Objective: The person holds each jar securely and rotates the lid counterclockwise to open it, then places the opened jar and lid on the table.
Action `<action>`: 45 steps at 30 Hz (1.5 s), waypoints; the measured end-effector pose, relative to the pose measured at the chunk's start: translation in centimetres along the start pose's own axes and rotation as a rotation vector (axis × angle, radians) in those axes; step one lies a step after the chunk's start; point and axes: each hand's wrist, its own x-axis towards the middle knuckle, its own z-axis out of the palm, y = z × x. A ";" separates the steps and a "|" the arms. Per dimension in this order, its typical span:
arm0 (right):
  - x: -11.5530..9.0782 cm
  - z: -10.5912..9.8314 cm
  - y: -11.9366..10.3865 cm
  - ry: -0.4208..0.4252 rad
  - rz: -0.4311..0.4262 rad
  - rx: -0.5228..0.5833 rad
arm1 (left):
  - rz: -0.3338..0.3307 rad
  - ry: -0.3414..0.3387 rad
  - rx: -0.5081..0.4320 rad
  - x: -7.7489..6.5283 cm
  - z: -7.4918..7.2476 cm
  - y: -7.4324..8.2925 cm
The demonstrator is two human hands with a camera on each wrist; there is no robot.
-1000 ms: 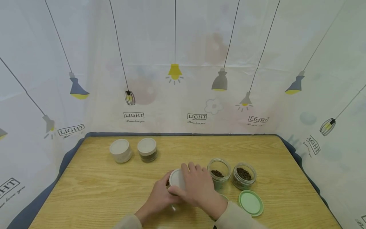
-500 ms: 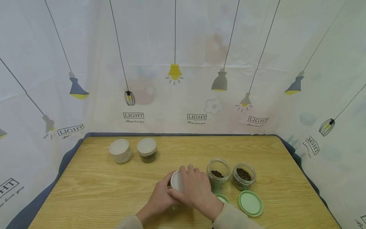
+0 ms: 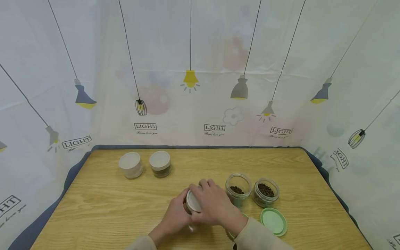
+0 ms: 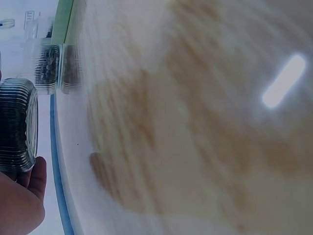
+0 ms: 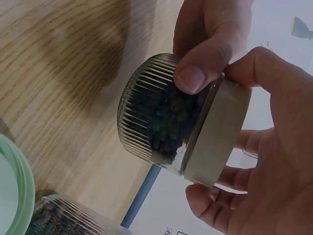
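Note:
Near the front middle of the table, both hands hold a ribbed glass jar (image 5: 156,115) of dark beans, tilted on its side in the right wrist view. The left hand (image 3: 175,216) grips the glass body, its thumb lying along the wall just below the lid. Around the white lid (image 5: 220,132), the right hand (image 3: 215,205) curls its fingers and thumb at the edge. From the head view the lid's right part is hidden under that hand. In the left wrist view the jar's base (image 4: 32,125) shows above the table.
Right of the hands stand two uncovered glass jars, one taller (image 3: 239,202) and one shorter (image 3: 265,201), with dark beans inside. A green lid (image 3: 273,221) lies before them; another is mostly hidden under the right wrist. White-lidded jars (image 3: 131,166) (image 3: 160,165) stand back left.
The right hand has shifted its grip around the white lid, its fingers turning across the top toward the left. The left hand stays on the jar, and the other jars have not moved.

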 end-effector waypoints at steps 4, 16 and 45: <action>-0.1 -0.2 0.2 -0.014 -0.038 0.019 | -0.003 -0.003 0.005 0.0 0.0 0.0; -0.4 -0.3 -0.8 0.029 0.095 -0.001 | 0.035 -0.007 -0.055 -0.2 -0.2 0.0; -0.1 0.6 -0.8 0.036 0.144 0.017 | 0.023 0.037 0.016 0.0 0.3 -0.1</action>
